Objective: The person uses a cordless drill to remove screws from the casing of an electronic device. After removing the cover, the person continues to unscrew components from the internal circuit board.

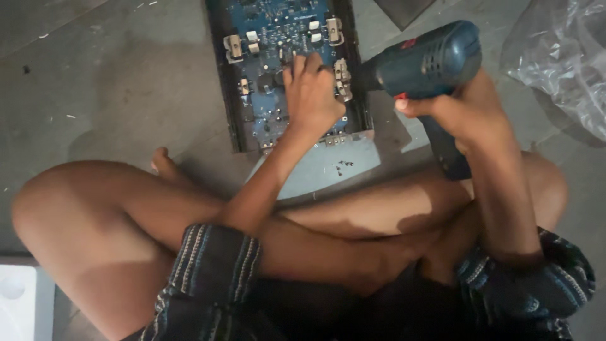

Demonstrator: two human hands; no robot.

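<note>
A person is sitting cross-legged on a grey concrete floor [113, 82], bare knees spreading across the lower half of the frame, working over an open electronic unit. The left hand [310, 95] is reaching up to the top centre of the frame and pressing down on a blue printed circuit board [271, 38] studded with small white and silver components; its grip is bunching together, fingertips [302, 63] touching the board, though whether they are pinching anything cannot be told. The board is lying inside a long black metal casing [235, 120], which is resting flat on the floor and running up out of the top edge.

The right hand [464, 110], at the upper right, is clamping its grip around the handle of a dark blue cordless power drill [423, 60] with a red trigger. The drill is hanging in the air with its nose pointing left toward the right edge of the casing, just beside the left hand; its tip is hidden in shadow.

Below the casing, at the centre of the frame, a pale grey flat metal cover plate [315, 173] is lying on the floor against the person's shin, with a few small dark screws [342, 167] scattered on it. A crumpled clear plastic bag [562, 57] is sitting at the upper right corner, well apart from the work. A white moulded tray [17, 303] is showing at the lower left corner. The person is wearing dark striped shorts [214, 271].
</note>
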